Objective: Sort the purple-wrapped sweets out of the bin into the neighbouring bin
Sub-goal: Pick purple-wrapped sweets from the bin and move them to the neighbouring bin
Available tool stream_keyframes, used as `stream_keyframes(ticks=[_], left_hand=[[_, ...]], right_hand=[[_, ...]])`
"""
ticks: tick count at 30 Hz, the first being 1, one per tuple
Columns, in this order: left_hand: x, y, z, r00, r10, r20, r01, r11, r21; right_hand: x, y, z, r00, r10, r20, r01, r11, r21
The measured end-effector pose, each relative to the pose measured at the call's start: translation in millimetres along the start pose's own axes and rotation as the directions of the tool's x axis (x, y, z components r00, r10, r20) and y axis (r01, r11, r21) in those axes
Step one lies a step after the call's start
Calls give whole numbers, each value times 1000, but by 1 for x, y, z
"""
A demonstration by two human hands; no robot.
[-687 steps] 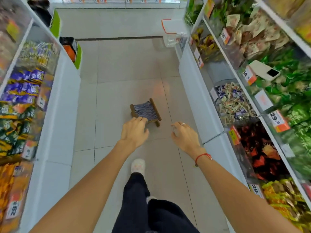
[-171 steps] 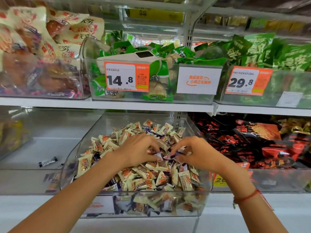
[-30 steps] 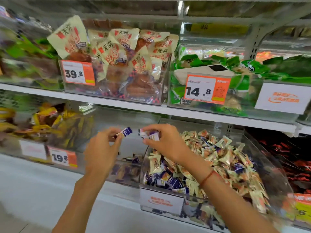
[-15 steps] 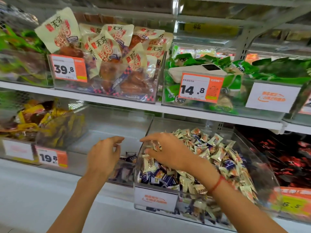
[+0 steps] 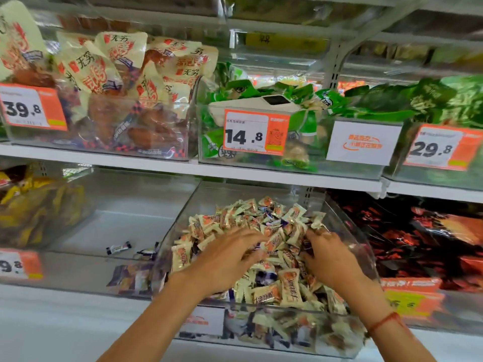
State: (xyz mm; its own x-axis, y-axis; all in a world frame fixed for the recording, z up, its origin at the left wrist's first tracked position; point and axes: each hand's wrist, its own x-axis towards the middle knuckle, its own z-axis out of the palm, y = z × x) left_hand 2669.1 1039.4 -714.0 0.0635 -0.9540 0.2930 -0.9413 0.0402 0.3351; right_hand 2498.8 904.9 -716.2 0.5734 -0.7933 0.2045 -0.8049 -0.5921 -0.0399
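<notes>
A clear bin (image 5: pixel 347 231) on the lower shelf holds a heap of cream-wrapped sweets (image 5: pixel 290 288) mixed with purple-wrapped ones (image 5: pixel 265 276). Both my hands are in the heap. My left hand (image 5: pixel 227 259) lies palm down on the sweets, fingers spread and slightly bent. My right hand (image 5: pixel 329 257) digs in on the right side, fingertips buried among the wrappers; what they hold is hidden. The neighbouring clear bin (image 5: pixel 125 205) to the left holds a few purple-wrapped sweets (image 5: pixel 119 249) on its floor and more (image 5: pixel 133 279) behind its front wall.
A white shelf edge (image 5: pixel 261 176) runs just above the bins. Bins of snack packs (image 5: pixel 117 82) with price tags (image 5: pixel 254 131) stand on it. A bin of dark red packs (image 5: pixel 418 236) lies to the right, yellow packs (image 5: pixel 34 210) to the left.
Both hands moved right from over the neighbouring bin back into the heap of sweets. The purple sweets they held a second ago are out of my fingers.
</notes>
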Motion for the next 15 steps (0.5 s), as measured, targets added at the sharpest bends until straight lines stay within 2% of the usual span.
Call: stream_keyframes(ticks=[2,6,7,9,12,15], left_hand=[[5,-4,-1,998,-6,-60,13,992,126],[9,-10,-13,985,-39,-166,84,959,269],[9,-12,-16,985,-55,-163,100,955,278],[8,-16,-22,989,-62,-135,96,959,268],[13,-17,-22,996,41,-77,-21,970,244],[21,-15,-21,998,59,35,-65,981,184]], right_hand=[[1,-3,-3,1000,-19,-17,19,1000,7],[-8,-2,-17,997,-70,33,63,983,170],[-10,-1,-21,997,-66,31,57,973,224],[-11,-1,-28,995,-53,-85,76,950,303],[3,-7,-31,960,-55,-274,152,924,350],[32,-21,-20,946,-148,-287,239,919,315]])
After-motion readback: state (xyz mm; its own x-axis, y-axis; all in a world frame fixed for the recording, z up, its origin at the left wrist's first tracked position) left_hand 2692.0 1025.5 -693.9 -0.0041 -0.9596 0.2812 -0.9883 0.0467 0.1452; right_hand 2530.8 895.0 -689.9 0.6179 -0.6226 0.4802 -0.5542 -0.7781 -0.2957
